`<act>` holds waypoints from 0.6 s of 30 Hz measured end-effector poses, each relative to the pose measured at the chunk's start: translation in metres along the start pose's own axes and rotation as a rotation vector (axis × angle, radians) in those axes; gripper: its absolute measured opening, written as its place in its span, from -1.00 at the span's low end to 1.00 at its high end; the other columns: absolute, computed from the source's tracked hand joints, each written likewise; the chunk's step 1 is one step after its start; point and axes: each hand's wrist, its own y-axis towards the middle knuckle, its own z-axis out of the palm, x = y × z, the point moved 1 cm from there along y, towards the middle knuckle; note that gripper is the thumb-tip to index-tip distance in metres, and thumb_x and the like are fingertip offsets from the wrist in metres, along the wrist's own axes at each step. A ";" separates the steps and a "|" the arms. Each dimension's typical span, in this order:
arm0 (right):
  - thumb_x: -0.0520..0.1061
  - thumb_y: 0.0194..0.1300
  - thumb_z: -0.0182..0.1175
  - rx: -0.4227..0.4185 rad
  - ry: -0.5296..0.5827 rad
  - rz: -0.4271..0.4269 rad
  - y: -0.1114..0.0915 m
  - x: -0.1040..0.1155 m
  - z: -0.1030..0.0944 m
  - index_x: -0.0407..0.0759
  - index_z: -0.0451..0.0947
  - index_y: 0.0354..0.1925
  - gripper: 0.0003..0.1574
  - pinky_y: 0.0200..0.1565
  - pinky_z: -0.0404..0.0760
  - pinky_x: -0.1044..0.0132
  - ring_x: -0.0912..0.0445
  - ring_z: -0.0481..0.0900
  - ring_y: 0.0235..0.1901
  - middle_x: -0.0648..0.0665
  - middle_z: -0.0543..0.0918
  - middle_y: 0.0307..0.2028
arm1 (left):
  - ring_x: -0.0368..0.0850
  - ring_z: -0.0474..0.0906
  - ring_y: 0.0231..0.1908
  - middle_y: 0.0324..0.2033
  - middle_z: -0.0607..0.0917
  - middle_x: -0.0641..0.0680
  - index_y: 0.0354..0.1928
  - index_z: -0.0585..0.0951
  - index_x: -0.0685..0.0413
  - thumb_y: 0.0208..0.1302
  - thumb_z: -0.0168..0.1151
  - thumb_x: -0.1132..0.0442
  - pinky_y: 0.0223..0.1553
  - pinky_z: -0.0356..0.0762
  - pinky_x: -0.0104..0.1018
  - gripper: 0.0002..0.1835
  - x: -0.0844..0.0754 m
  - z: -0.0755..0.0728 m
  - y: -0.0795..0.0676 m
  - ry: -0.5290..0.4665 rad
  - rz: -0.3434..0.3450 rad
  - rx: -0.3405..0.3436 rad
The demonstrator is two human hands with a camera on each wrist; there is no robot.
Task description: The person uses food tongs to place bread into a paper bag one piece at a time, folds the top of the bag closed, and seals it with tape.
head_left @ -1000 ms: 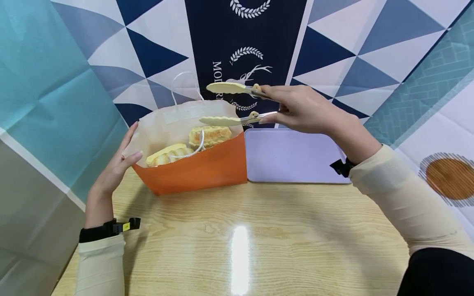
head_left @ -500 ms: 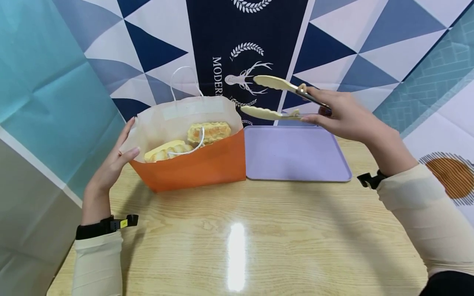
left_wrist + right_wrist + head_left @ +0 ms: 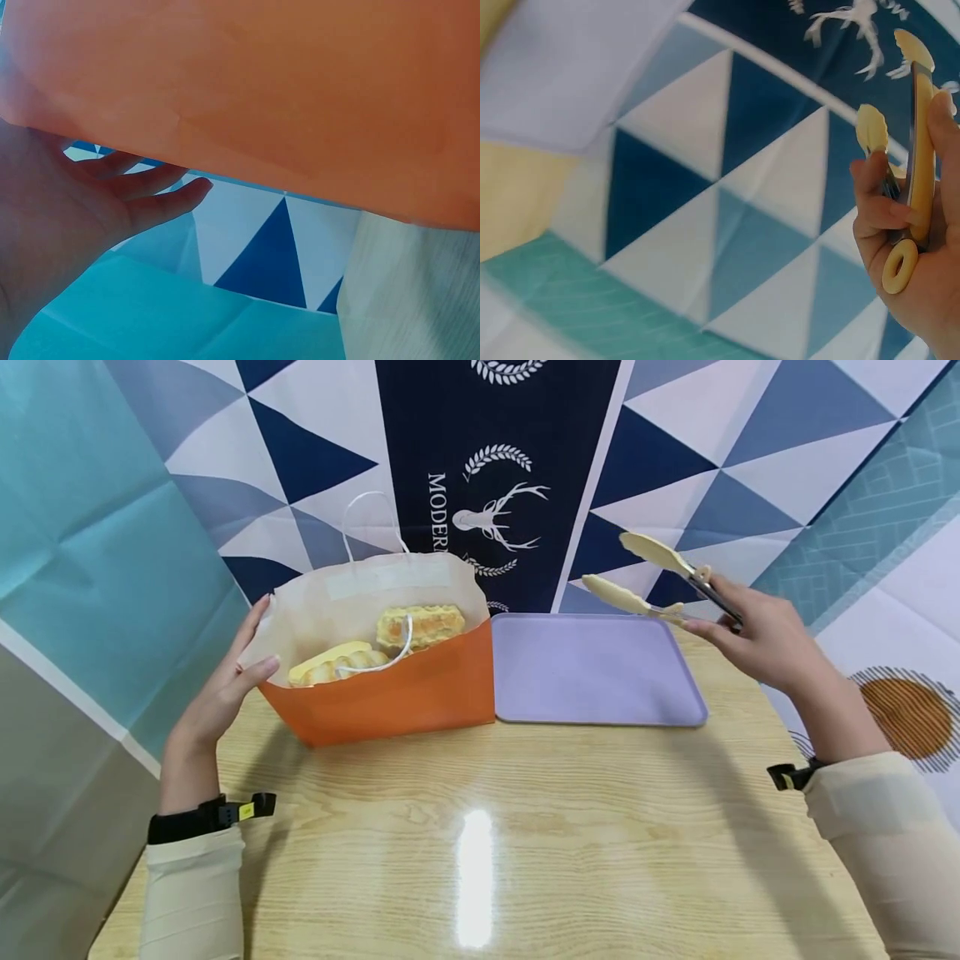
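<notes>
An orange paper bag point(image 3: 397, 697) with a pale inside and white string handles lies tilted on the wooden table, mouth open. My left hand point(image 3: 213, 697) touches its left side at the rim, fingers straight and thumb near the front corner. Inside the bag show a ridged yellow bread-like piece point(image 3: 337, 664) and a browned, bumpy waffle-like piece point(image 3: 431, 625). My right hand point(image 3: 776, 639), off to the right, holds tongs point(image 3: 654, 552) with cream tips. The tongs' arms are spread, with nothing between them. In the right wrist view, fingers and thumb wrap the tongs point(image 3: 921, 150).
A flat lilac tray point(image 3: 592, 668) lies against the bag's right side, with nothing on it. Patterned cloth point(image 3: 495, 427) hangs behind the table, and teal cloth point(image 3: 90, 527) stands at the left. The wooden tabletop point(image 3: 375, 827) stretches in front.
My right hand has moved right and a little down with the tongs, from above the bag's right end to beyond the tray's back right. The left hand stays at the bag.
</notes>
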 end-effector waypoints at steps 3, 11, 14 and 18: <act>0.10 0.39 0.20 -0.022 0.000 0.051 -0.012 -0.018 0.007 -0.11 0.07 0.54 -0.08 -0.61 0.24 0.16 0.02 0.27 -0.68 -0.23 0.43 -0.55 | -0.13 -0.35 0.47 0.55 -0.27 -0.11 0.59 -0.15 -0.28 0.44 -0.09 0.30 0.30 -0.54 0.47 -0.20 -0.002 -0.002 0.000 -0.007 -0.005 0.002; 0.23 0.40 0.11 -0.026 0.022 0.272 -0.047 -0.076 0.031 -0.34 0.06 0.51 0.01 -0.61 0.33 -0.03 -0.16 0.42 -0.61 -0.39 0.51 -0.53 | -0.16 -0.42 0.46 0.55 -0.28 -0.15 0.59 -0.15 -0.33 0.45 -0.09 0.25 0.23 -0.58 0.55 -0.22 -0.004 0.001 0.000 0.051 -0.028 -0.009; 0.27 0.39 0.10 -0.044 0.007 0.325 -0.057 -0.094 0.043 -0.39 0.13 0.47 0.01 -0.52 0.37 -0.22 -0.31 0.50 -0.52 -0.53 0.57 -0.43 | -0.16 -0.44 0.46 0.55 -0.28 -0.16 0.58 -0.15 -0.35 0.46 -0.10 0.25 0.21 -0.60 0.58 -0.22 -0.005 0.002 -0.001 0.067 -0.034 -0.010; 0.26 0.37 0.13 -0.080 -0.026 0.364 -0.067 -0.112 0.056 -0.51 0.26 0.35 -0.02 -0.47 0.33 -0.35 -0.45 0.48 -0.45 -0.62 0.54 -0.38 | -0.16 -0.44 0.47 0.55 -0.27 -0.16 0.59 -0.15 -0.34 0.46 -0.10 0.25 0.20 -0.59 0.58 -0.22 -0.007 0.004 -0.002 0.074 -0.038 -0.012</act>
